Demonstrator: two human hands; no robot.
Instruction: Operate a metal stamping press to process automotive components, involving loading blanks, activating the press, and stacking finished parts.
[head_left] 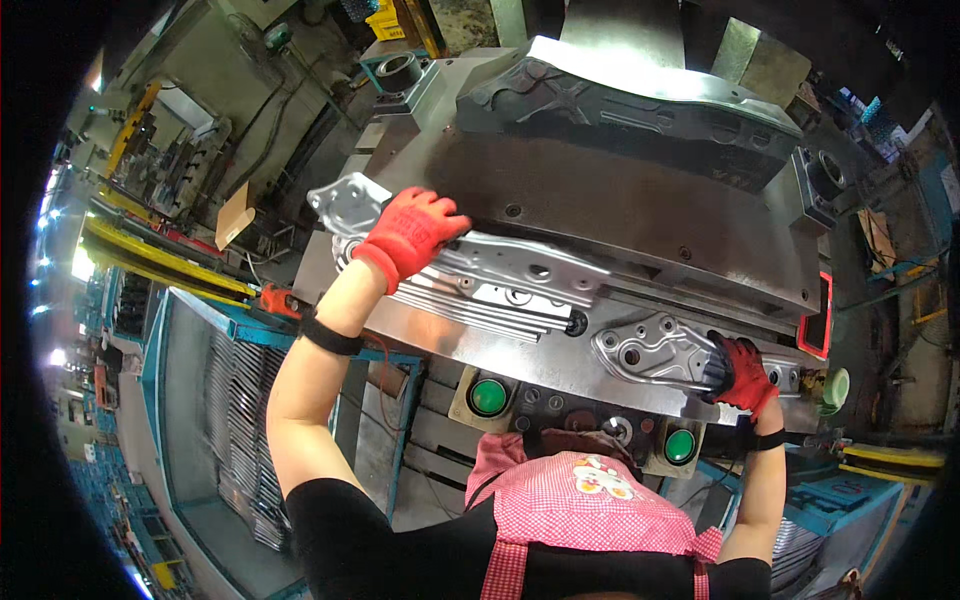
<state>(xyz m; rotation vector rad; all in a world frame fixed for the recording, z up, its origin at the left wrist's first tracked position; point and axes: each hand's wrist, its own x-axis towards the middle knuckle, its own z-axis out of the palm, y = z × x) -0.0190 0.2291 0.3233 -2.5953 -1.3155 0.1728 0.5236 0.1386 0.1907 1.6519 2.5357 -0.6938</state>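
Note:
My left hand [412,238], in a red glove, is closed over the upper edge of a long stamped metal panel [525,262] with holes in it. That panel is above a stack of similar grey panels [470,312] on the steel press bed. To the right, my right hand [743,376] is also gloved in red, with dark fingertips, and grips the middle of another stamped metal panel [650,350] near the front edge of the bed. The gloves hide part of both panels.
Behind the panels rises a large die block [620,190], between two round guide bushings [398,72]. Two green push buttons [488,397] sit at the front edge. A blue rack [180,400] holding many panels stands at left; a pale green cup [836,388] is at right.

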